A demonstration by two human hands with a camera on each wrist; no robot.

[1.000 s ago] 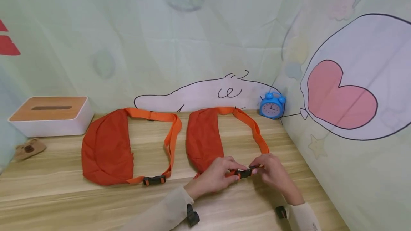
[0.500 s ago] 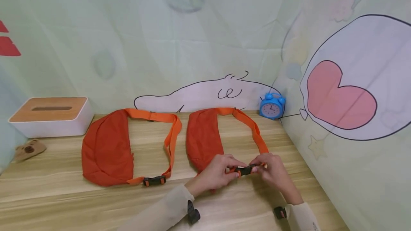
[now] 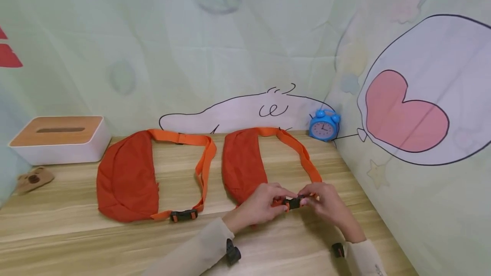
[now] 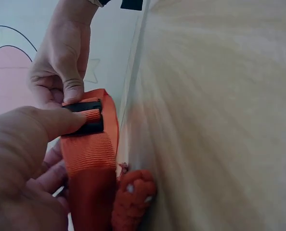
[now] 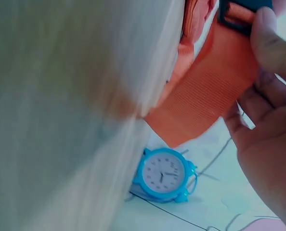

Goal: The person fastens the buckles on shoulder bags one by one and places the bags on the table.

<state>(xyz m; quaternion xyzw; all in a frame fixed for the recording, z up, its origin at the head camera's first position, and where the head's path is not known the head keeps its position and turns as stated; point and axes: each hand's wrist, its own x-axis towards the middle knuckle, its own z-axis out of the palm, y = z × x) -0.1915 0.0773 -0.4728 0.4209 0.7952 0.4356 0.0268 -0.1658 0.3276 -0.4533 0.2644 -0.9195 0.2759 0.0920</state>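
My left hand (image 3: 258, 207) pinches the left end of a black plastic buckle (image 3: 293, 203) on the orange strap (image 3: 303, 155) of the right-hand red waist bag (image 3: 242, 165). At the buckle's other end, my right hand (image 3: 330, 206) pinches it between thumb and fingers. The two buckle halves look joined. The left wrist view shows the left thumb (image 4: 66, 120) lying on the buckle (image 4: 92, 126), with a knotted orange cord (image 4: 133, 195) beside the strap. In the right wrist view the webbing (image 5: 205, 86) hangs from the buckle, whose far part is cut off.
A similar red waist bag (image 3: 128, 178) lies to the left, its black buckle (image 3: 184, 215) joined. A blue alarm clock (image 3: 324, 126) stands at the back right. At the far left are a tissue box (image 3: 61, 150) and a small brown bear-face item (image 3: 36, 179).
Both hands keep their hold on the buckle, which has risen very slightly in the head view. The bags and other objects stay where they were.
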